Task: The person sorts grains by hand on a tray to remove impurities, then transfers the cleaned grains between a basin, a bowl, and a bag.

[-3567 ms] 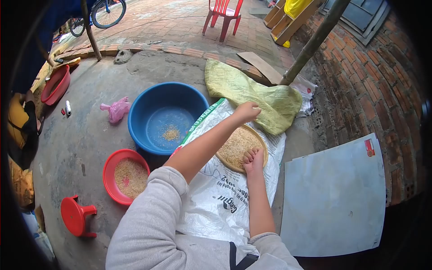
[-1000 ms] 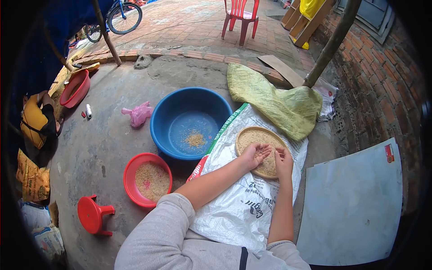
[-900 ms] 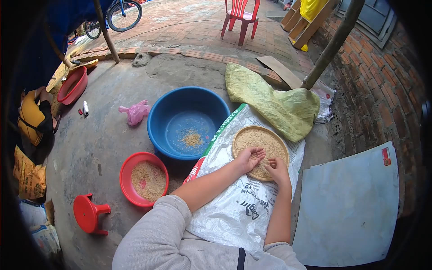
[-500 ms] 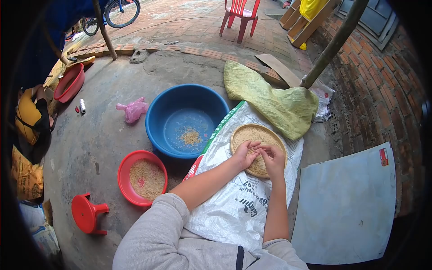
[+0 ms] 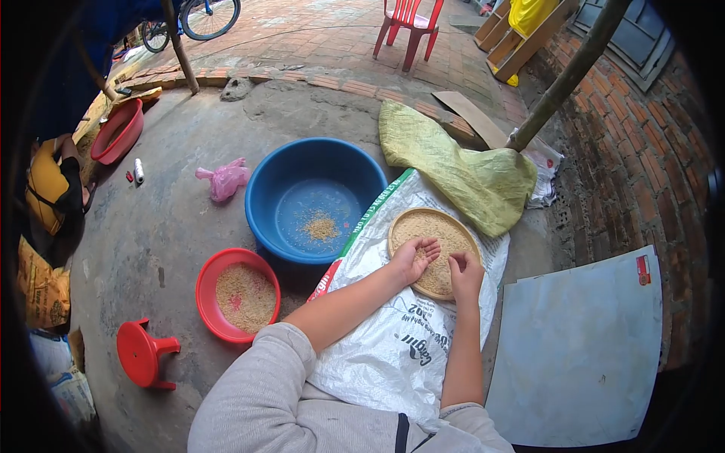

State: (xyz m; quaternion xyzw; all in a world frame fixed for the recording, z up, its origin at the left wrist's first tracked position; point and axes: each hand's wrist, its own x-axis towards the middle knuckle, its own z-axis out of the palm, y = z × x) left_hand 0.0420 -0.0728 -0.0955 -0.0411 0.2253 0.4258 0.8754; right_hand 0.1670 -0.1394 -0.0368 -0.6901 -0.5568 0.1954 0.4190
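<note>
My left hand (image 5: 415, 259) is held palm up over the near left rim of a round woven tray (image 5: 393, 226), its fingers stretched out. Some grains seem to lie on the palm, though they are too small to make out clearly. Pale rice-like grain (image 5: 432, 224) covers the tray. On the tray's right side, my right hand (image 5: 467, 276) has thumb and fingertips pinched together, a little apart from the left. Whatever it pinches is too small to see. Under the tray lies a white printed sack (image 5: 377, 302), spread across my lap.
A blue basin (image 5: 260, 189) with a little grain stands ahead-left, beside a red bowl (image 5: 204, 298) of grain. Around them are a red stool (image 5: 140, 355), a pink bag (image 5: 224, 181), a green sack (image 5: 453, 170) and a grey board (image 5: 578, 347). A person (image 5: 47, 189) sits far left.
My two hands have drawn apart: the right has moved slightly right and down, away from the left palm. The left fingers have straightened. The view has shifted slightly.
</note>
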